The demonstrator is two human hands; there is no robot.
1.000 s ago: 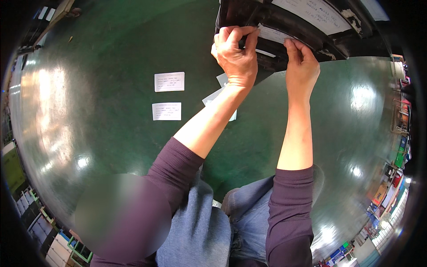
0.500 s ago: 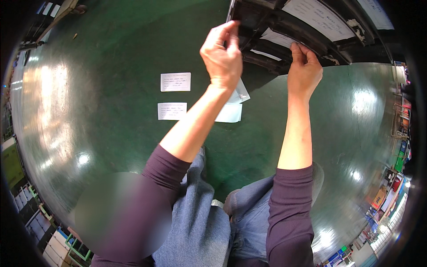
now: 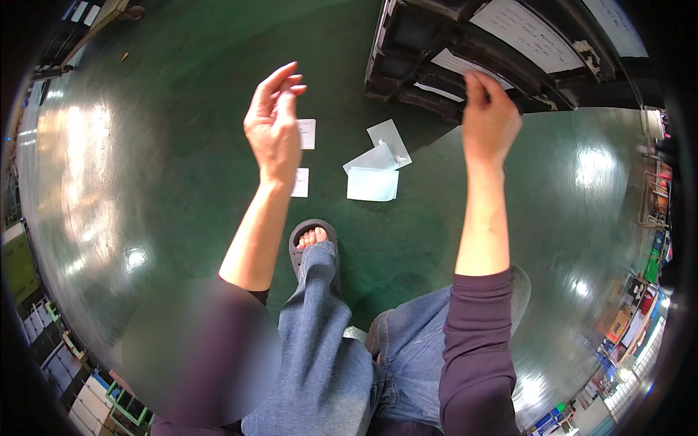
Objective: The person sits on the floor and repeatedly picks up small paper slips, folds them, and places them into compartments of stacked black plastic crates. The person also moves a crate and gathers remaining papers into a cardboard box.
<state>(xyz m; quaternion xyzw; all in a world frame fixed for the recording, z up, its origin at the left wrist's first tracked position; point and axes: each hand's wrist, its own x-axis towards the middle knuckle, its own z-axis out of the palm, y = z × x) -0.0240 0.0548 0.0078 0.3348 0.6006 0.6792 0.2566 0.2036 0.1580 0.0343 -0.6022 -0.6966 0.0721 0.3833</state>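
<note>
My left hand (image 3: 275, 131) is held over the green floor, fingers loosely bent and apart, with nothing visible in it. Beneath it, two white printed cards, an upper one (image 3: 308, 134) and a lower one (image 3: 301, 183), lie partly covered. My right hand (image 3: 491, 123) is at the black ribbed crate (image 3: 396, 67), its fingers drawn together at a white paper label (image 3: 452, 62) in a slot. Whether they pinch the label's edge is hidden. A larger written sheet (image 3: 527, 35) sits on the crate above it, and a white strip (image 3: 438, 92) shows below.
On the floor between my hands lie overlapping pale sheets (image 3: 372, 185) and a clear piece (image 3: 392, 139). My sandalled foot (image 3: 313, 237) is near them. A wheeled cart (image 3: 109, 18) stands at the far left, and shelves with goods (image 3: 632, 312) line the right rim.
My left hand has moved left, away from the crate, and now hangs over the white cards. My right hand has shifted slightly left and stays by the label. My foot has come into view.
</note>
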